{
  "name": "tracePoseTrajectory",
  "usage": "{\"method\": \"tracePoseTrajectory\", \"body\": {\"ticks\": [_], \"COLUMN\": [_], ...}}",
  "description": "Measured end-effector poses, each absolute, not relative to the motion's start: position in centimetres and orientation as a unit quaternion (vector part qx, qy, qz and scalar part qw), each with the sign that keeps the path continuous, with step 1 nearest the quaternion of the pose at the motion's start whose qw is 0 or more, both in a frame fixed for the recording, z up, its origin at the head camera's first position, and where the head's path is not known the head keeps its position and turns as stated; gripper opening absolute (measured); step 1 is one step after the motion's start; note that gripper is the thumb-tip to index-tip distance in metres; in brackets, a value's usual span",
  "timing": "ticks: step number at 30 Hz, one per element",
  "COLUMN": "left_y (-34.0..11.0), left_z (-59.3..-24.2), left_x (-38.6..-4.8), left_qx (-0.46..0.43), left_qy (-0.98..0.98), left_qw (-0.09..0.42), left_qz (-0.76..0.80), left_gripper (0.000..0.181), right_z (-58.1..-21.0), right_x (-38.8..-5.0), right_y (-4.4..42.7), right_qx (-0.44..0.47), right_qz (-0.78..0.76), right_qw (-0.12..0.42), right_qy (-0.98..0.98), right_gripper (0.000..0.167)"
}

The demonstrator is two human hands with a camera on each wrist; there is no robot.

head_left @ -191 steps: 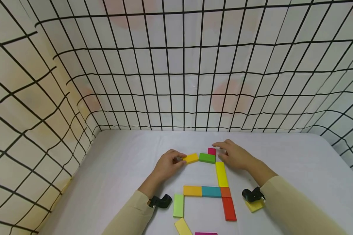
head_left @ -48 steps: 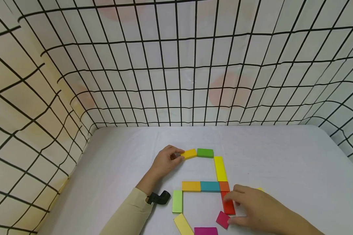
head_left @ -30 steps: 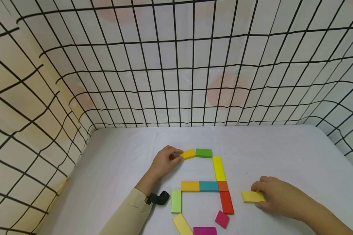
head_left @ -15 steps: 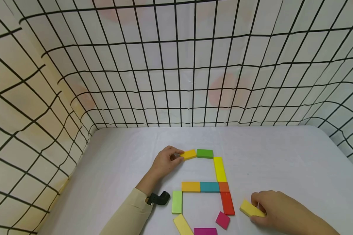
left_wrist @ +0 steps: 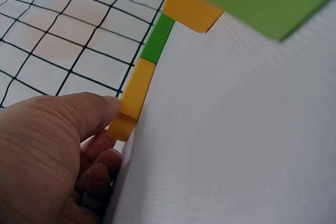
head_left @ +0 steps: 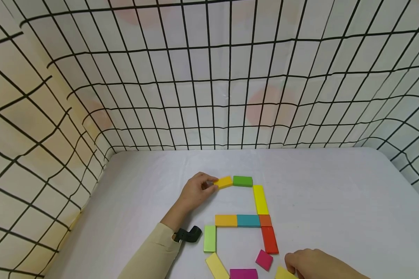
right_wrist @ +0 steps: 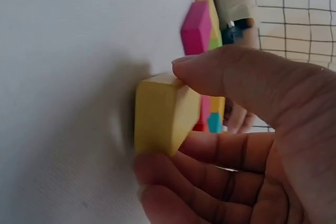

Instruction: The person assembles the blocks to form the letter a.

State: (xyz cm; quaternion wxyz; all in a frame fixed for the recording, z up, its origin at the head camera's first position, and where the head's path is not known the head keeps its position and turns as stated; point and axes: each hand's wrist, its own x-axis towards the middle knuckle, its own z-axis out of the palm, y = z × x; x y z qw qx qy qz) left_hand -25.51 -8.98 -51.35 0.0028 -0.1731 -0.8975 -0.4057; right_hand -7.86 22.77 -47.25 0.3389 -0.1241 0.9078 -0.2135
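My left hand [head_left: 196, 191] pinches the outer end of an orange-yellow block [head_left: 224, 182] at the far end of a block outline; the left wrist view has its thumb on that block [left_wrist: 135, 90]. A green block [head_left: 242, 181] lies beside it. At the bottom edge of the head view, my right hand [head_left: 315, 263] is partly cut off. Between thumb and fingers it pinches a pale yellow block [right_wrist: 157, 116], seen end-on in the right wrist view. Just left of that hand lie a crimson square block [head_left: 264, 260] and a magenta block [head_left: 243, 274].
A yellow block [head_left: 260, 199], a teal block [head_left: 248, 221], an orange block [head_left: 225, 221], an orange-red square [head_left: 265, 220], a red block [head_left: 270, 240], a light green block [head_left: 210, 239] and another pale yellow block [head_left: 217, 266] lie on the white table [head_left: 335, 186]. Black wire mesh [head_left: 227, 79] surrounds it.
My right hand set the crimson square down near the red block, picked up the pale yellow block at the right, and brought it toward me, turning it. My left hand stays put.
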Motion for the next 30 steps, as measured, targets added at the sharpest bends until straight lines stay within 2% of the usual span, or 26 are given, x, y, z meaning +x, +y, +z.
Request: {"method": "tracePoseTrajectory", "body": {"ticks": [9, 30], "left_y": [-9.0, -9.0], "left_z": [-51.4, -51.4], "left_x": [-25.5, -25.6], "left_qx": [-0.173, -0.175], "left_qy": [-0.897, -0.898], "left_qw": [0.0, 0.003], "left_qz": [-0.406, -0.404], "left_gripper": [0.022, 0.022], "right_z": [-48.8, -46.9], "right_x": [-8.0, -8.5], "right_y": [23.1, 22.0], "right_qx": [-0.179, -0.166], "right_qz": [-0.209, -0.16], "right_qw": [0.304, 0.291], "right_qy": [0.912, 0.928], "right_gripper": [0.033, 0.036]}}
